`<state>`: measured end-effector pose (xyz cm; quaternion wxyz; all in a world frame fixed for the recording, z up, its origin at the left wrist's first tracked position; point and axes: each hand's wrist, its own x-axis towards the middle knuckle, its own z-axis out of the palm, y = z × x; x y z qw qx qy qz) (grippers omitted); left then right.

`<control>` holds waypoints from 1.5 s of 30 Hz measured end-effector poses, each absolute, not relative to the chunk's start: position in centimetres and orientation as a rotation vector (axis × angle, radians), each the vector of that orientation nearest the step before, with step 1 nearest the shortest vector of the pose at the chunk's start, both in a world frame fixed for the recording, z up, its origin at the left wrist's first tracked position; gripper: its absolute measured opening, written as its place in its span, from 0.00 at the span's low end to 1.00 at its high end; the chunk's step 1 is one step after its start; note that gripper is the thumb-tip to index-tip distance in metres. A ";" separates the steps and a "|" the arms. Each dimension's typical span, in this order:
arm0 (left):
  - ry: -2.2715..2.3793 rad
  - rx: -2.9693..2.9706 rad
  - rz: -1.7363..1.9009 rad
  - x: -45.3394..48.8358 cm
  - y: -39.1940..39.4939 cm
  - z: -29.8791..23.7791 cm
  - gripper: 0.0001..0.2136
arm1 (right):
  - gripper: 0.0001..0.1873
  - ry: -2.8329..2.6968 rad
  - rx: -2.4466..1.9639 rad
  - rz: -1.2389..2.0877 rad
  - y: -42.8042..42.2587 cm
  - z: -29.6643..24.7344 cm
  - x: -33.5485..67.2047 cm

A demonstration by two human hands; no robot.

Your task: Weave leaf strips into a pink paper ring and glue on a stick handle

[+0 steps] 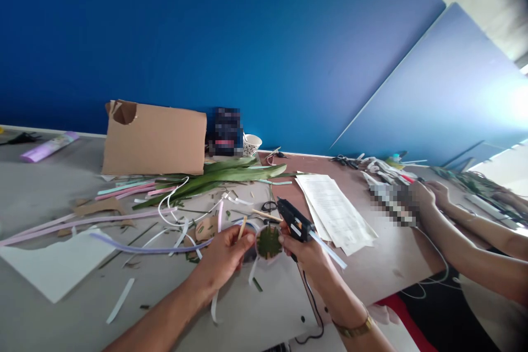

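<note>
My right hand [305, 253] is closed around a black hot glue gun [295, 220], its nozzle pointing up and left. A whitish glue stick [330, 251] sticks out of its back end. My left hand [223, 258] is closed, with a short pale wooden stick [242, 227] showing between thumb and fingers. Between both hands sits a small round piece covered in green leaf strips [269, 242], its edge touching the right fingertips. Whether the left fingers also hold this piece is hidden. A second thin stick [266, 215] lies just beyond it.
Around the hands lie paper strips [121, 301], leaf scraps and long green leaves [231, 173]. A cardboard box [154, 140] and a patterned cup [252, 144] stand by the blue wall. Printed sheets [334, 212] lie right of centre. Another person's arms [462, 236] work at far right.
</note>
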<state>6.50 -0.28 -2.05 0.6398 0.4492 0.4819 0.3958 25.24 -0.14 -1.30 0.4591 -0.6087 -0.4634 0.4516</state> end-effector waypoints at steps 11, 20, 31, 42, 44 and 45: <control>1.123 0.941 0.840 6.2 -0.2 -2.1 0.15 | 0.09 -1.395 -1.656 0.964 0.4 -2.9 29.0; 1.111 0.930 0.826 6.3 -0.2 -2.5 0.16 | 0.07 -1.505 -1.733 0.740 -0.1 -1.6 28.0; 1.042 0.888 0.868 5.8 0.1 -2.5 0.17 | 0.17 -1.336 -1.545 0.991 -1.2 0.8 30.4; 1.042 0.867 1.118 3.4 1.6 0.6 0.13 | 0.18 -1.177 -1.070 1.638 -4.4 2.4 30.0; 1.077 0.908 1.127 2.8 1.7 1.3 0.13 | 0.18 -1.230 -1.020 1.693 -3.1 2.6 29.2; 1.101 0.934 1.121 2.5 1.7 1.6 0.14 | 0.17 -1.254 -1.006 1.714 -2.4 2.7 28.8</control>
